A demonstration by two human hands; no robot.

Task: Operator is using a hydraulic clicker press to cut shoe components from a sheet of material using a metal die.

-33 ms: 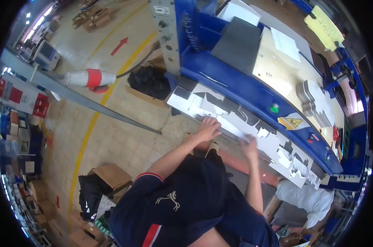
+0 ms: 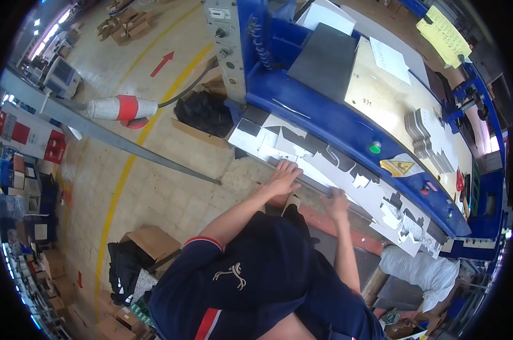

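So what we're looking at here is mostly an alignment thing: the white cut sheet (image 2: 317,173) lies along the front of the blue machine (image 2: 324,119), just beyond both hands, with its long axis slanting from upper left down to lower right. The left hand (image 2: 283,178) is palm down with the fingers loosely stretched, the tips right over the near edge, so we'd call it the closer grip. The right hand (image 2: 337,203) sits further along that same edge, fingers curled in, touching or just beside it, we can't tell which. Honestly we can't say if either grip is pinching anything, since the undersides are hidden. Our take is that the line between the hands matters most: it runs roughly parallel to the sheet's length, with the sheet on the far side. Can't tell whether it's one piece or several overlapping.
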